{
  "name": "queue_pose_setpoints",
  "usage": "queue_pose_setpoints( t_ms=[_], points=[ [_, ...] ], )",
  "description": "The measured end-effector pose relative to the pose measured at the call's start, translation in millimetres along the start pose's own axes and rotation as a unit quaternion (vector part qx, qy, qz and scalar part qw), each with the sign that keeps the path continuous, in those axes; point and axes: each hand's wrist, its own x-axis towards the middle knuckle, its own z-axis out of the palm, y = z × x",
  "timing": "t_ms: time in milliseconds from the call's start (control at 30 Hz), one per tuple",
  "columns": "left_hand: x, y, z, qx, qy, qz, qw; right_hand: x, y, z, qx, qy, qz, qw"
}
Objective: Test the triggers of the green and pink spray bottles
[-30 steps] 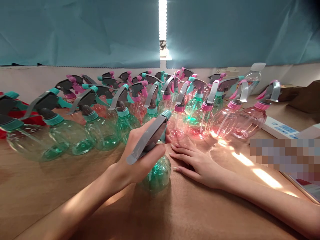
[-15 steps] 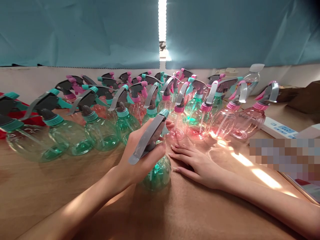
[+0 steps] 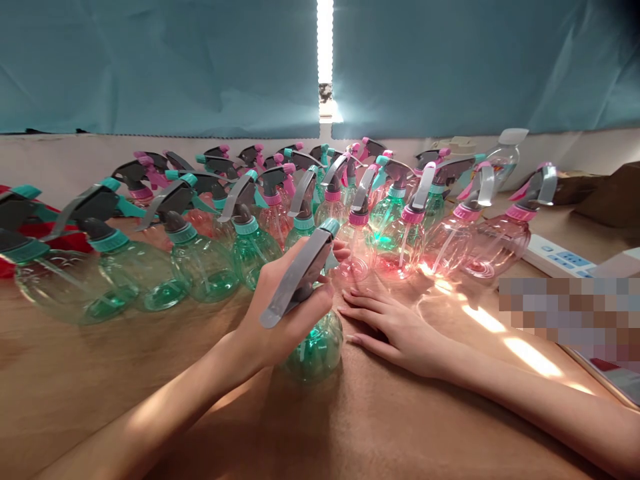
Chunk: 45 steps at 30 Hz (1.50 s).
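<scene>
Your left hand is closing around the neck of a green spray bottle, thumb and fingers wrapping it from both sides, while its grey spray head is slanting above your hand with the teal tip pointing away from you. That bottle is sitting on the brown table, in front of the rows of other spray bottles. Just to the right of it, your right hand is lying palm down, its fingers slightly spread and holding nothing. Behind and to the left of the green spray bottle, teal-collared bottles are standing in a row; behind and to its right, pink-collared bottles are catching bright light. Farther right of it, a white strip with blue markings is lying on the table. Well behind it, a teal curtain is hanging.
</scene>
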Motion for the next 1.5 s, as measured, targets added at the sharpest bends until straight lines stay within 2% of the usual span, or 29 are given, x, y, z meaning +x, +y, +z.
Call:
queue_pose_setpoints(
  t_ms=[1500],
  points=[
    [0.5, 1.8, -1.9, 0.013, -0.005, -0.005, 1.000, 0.0, -0.5, -0.1, 0.000, 0.006, 0.002, 1.000]
  ],
)
